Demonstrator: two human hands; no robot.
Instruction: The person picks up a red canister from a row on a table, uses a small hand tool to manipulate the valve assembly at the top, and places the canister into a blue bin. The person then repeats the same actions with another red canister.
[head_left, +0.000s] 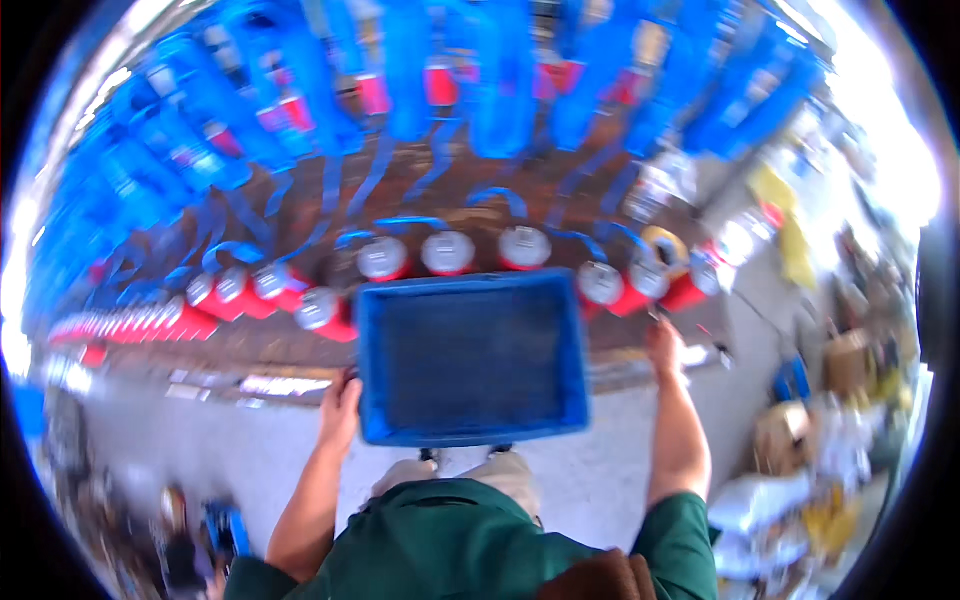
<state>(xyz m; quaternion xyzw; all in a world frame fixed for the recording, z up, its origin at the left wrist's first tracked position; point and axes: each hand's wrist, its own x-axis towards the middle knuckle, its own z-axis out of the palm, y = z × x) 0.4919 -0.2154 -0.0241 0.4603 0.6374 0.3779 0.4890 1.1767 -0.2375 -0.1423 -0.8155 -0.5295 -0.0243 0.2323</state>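
A blue plastic crate [474, 432] with a dark, flat inside is right in front of me, its near side hanging over the edge of the wooden table. Against the crate's left wall is my left hand [342, 402], fingers closed at its side. My right hand [665, 348] is apart from the crate, at the table edge just below some red cylinders with silver tops [640, 287]. Motion blurs its fingers, and whether they hold anything is unclear. More such red cylinders [447, 254] stand behind the crate, several with blue straps beside them.
Rows of blue strap-like bundles [500, 80] fill the far side of the brown table [300, 350]. A tightly packed row of red cylinders [140, 325] runs off to the left. A yellowish tape roll [664, 250] lies at right. Cardboard boxes [785, 438] and bags [760, 500] sit on the floor.
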